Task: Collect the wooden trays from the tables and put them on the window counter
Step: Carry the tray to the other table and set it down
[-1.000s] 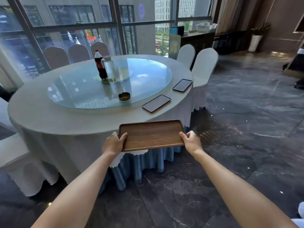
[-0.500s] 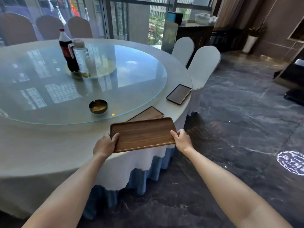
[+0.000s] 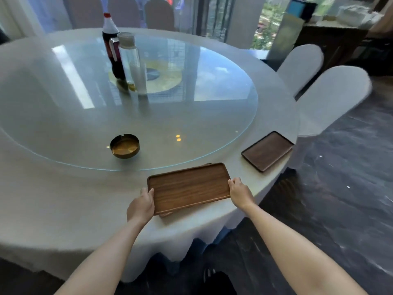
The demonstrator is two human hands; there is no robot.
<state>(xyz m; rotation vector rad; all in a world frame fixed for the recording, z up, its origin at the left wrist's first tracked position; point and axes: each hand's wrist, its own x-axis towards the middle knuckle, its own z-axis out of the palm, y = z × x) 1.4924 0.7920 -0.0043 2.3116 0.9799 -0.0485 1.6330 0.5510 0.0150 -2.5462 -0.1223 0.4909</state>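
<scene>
I hold a brown wooden tray [image 3: 188, 187] level by its two short ends. My left hand [image 3: 142, 204] grips the left end, my right hand [image 3: 240, 192] the right end. The tray sits over a second wooden tray on the round table [image 3: 63, 199]; only a sliver of the lower one [image 3: 164, 214] shows at the front left corner. Whether the two trays touch is unclear. A darker wooden tray [image 3: 266, 150] lies farther right along the table's edge. The window counter [image 3: 331, 28] is at the back right.
A glass turntable [image 3: 191, 124] carries a cola bottle [image 3: 111, 47], a clear bottle [image 3: 133, 62] and a brass ashtray [image 3: 124, 145]. Two white-covered chairs [image 3: 327, 99] stand to the right of the table. Dark marble floor [image 3: 340, 199] stretches right.
I have stepped up to the table and carried the held tray forward, so that it now covers the nearer tray on the tablecloth. Both hands keep their grip.
</scene>
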